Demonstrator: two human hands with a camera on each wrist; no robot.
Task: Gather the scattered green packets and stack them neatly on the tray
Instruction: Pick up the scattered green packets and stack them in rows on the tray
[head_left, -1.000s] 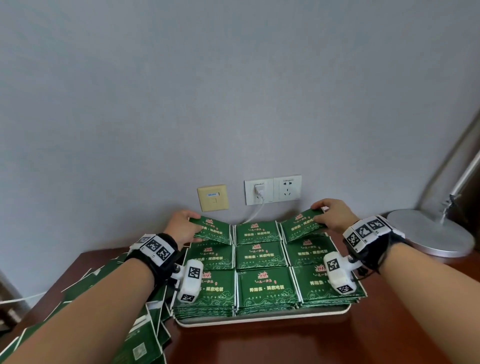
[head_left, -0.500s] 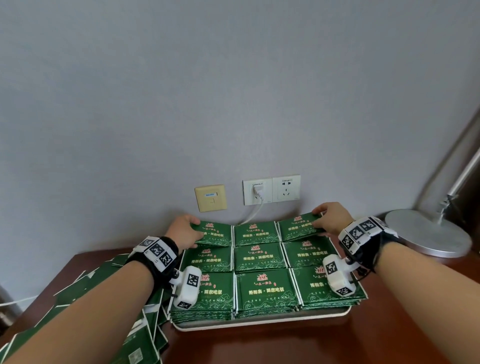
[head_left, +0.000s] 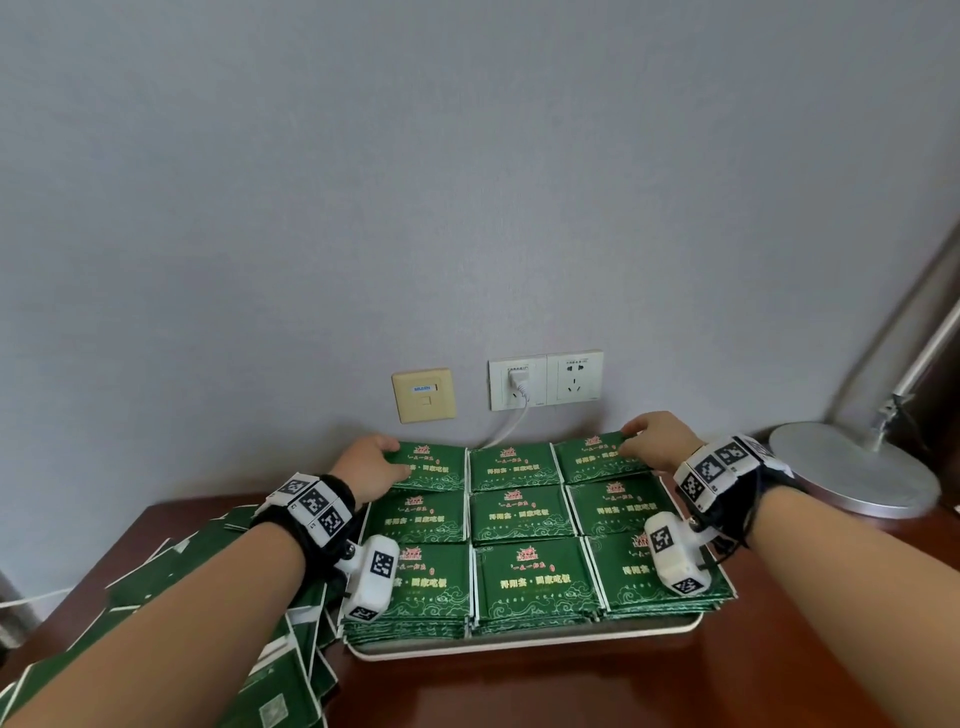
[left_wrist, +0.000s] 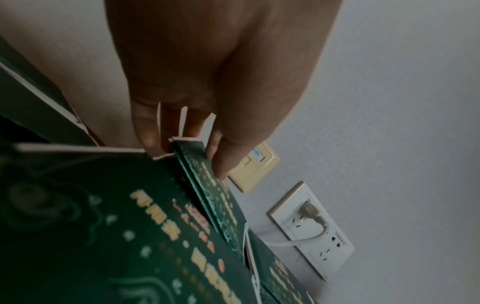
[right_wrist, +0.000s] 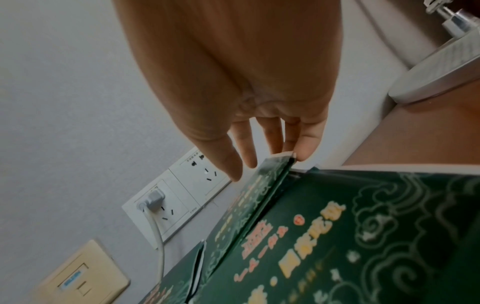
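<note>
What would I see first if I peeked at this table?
A big square of green packets, three rows of three stacks, fills the white tray on the brown table. The left hand and right hand hold the two far corner stacks. More loose packets lie messily on the left.

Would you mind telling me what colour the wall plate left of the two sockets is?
The wall plate is pale yellow or cream, clearest in the head view.

You're in a plain indoor room, likely an office or hotel room: grey wall (head_left: 467, 182), wall sockets (head_left: 545, 378), wooden desk (head_left: 571, 691), metal lamp base (head_left: 852, 467).
</note>
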